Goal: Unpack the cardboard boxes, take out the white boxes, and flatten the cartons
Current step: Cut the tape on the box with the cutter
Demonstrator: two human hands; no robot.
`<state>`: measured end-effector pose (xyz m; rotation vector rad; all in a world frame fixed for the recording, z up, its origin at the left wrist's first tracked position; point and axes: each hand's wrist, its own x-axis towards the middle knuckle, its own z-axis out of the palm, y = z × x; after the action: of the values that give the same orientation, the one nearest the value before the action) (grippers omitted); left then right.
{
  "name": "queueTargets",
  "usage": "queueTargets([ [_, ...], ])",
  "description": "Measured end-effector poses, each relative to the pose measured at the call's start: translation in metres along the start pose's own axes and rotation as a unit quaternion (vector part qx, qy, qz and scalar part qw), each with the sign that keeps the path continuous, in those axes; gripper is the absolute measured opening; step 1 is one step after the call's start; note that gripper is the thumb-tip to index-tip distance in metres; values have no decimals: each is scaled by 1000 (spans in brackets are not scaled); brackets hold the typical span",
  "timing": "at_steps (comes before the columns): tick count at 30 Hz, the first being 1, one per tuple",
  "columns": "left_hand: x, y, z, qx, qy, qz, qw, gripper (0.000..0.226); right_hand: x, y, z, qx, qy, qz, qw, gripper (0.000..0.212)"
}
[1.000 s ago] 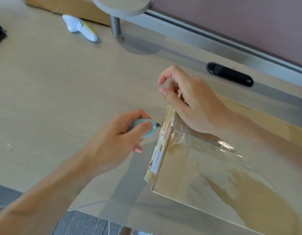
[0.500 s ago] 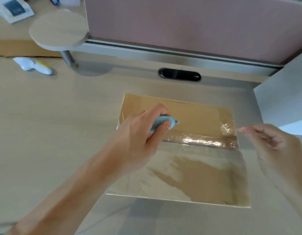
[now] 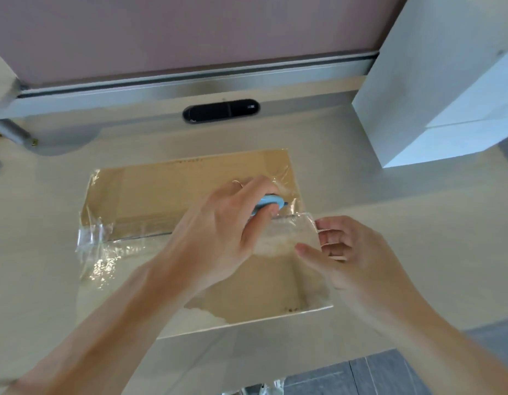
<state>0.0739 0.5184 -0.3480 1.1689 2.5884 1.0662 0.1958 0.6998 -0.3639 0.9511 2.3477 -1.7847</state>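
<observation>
— What's furthest left of the carton?

— A metal post (image 3: 10, 132), at the desk's (image 3: 418, 238) back edge. Then the carton (image 3: 161, 195) itself: brown, lying flat in the middle of the desk, flaps closed, so what's inside is hidden. Clear tape (image 3: 127, 240) runs along its centre seam.

— And the hands?

— The left hand (image 3: 218, 232) reaches across the carton's top, fingers wrapped round a small blue cutter (image 3: 268, 205) whose tip is at the seam near the carton's right end. That arm covers much of the lid. The right hand (image 3: 352, 258) is at the carton's right edge, fingers curled; it seems to pinch the loose tape end, though glare blurs it.

— Anything else?

— A black slot (image 3: 221, 111) behind the carton, and white boxes (image 3: 418, 95) stacked to its right, well apart.
</observation>
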Motion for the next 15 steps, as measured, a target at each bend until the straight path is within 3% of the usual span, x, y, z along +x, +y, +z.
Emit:
queueTargets([
  [3, 9, 6, 5, -1, -7, 15, 1000, 13, 9, -3, 0, 29, 9, 23, 999, 10],
  [8, 20, 8, 11, 14, -63, 20, 998, 15, 14, -2, 2, 50, 11, 24, 998, 19],
  [15, 27, 9, 12, 17, -71, 16, 997, 16, 17, 4, 3, 53, 20, 14, 998, 18],
])
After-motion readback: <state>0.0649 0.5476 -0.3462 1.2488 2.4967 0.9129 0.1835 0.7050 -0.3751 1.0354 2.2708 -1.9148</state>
